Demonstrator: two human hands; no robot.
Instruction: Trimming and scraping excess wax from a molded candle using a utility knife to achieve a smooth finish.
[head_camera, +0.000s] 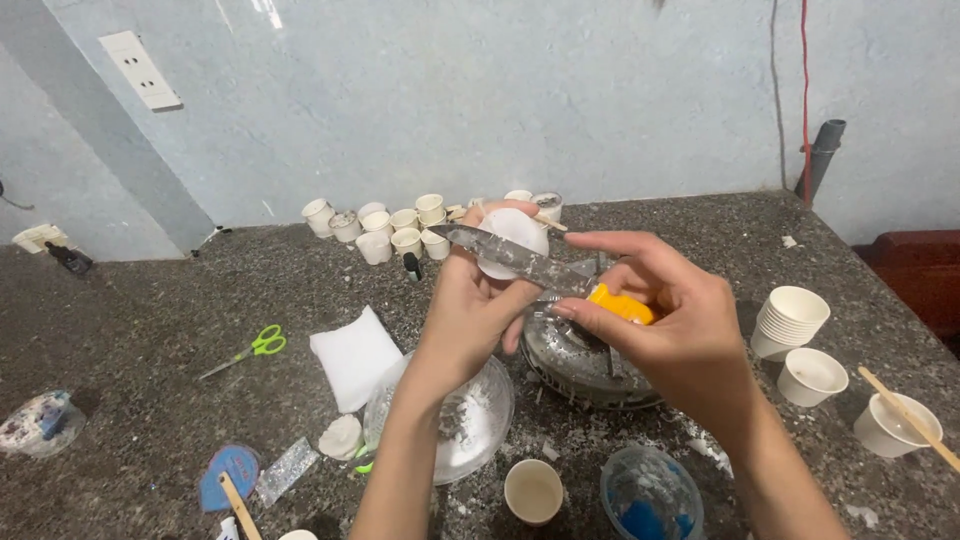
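Note:
My left hand (470, 300) holds a small round white object (512, 238) up over the dark stone counter. My right hand (670, 320) grips a knife by its yellow handle (620, 304), and the stained blade (510, 255) lies across the white object, pointing left. Both hands hover above a clear glass bowl (490, 425) with white residue and a round metal tray (575, 365).
Several small paper cups (400, 225) cluster by the back wall. A stack of cups (790, 320), a single cup (812, 375) and a cup with a wooden stick (895, 425) sit at right. Green scissors (250, 350), white foam block (352, 355), a blue-stained container (650, 495) lie nearby.

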